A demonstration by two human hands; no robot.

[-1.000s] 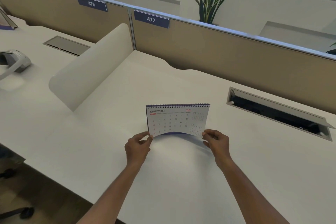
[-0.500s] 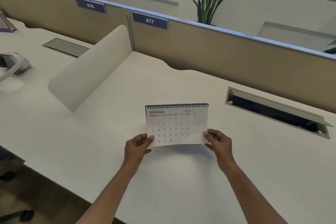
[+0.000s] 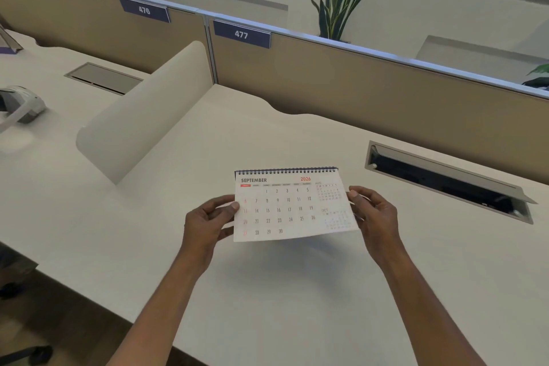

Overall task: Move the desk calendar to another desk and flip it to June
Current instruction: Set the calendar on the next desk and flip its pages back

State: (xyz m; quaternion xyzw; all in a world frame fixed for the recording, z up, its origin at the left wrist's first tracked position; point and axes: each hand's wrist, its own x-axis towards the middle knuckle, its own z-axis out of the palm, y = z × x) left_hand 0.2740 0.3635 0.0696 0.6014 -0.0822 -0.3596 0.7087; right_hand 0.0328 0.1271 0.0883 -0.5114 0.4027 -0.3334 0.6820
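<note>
A spiral-bound desk calendar stands on the white desk marked 477, its front page reading SEPTEMBER 2026. That page is lifted toward me, its lower edge raised off the stand. My left hand pinches the page's left edge with thumb on top. My right hand pinches the right edge the same way. The calendar's stand is hidden behind the raised page.
A white curved divider separates this desk from the left desk numbered 476, where a white headset lies. An open cable hatch sits at the right. A tan partition with plants behind runs along the back.
Both hands have swung the September page up and toward me, from hanging nearly flat against the stand to raised and fully readable. The hands moved up along its side edges.
</note>
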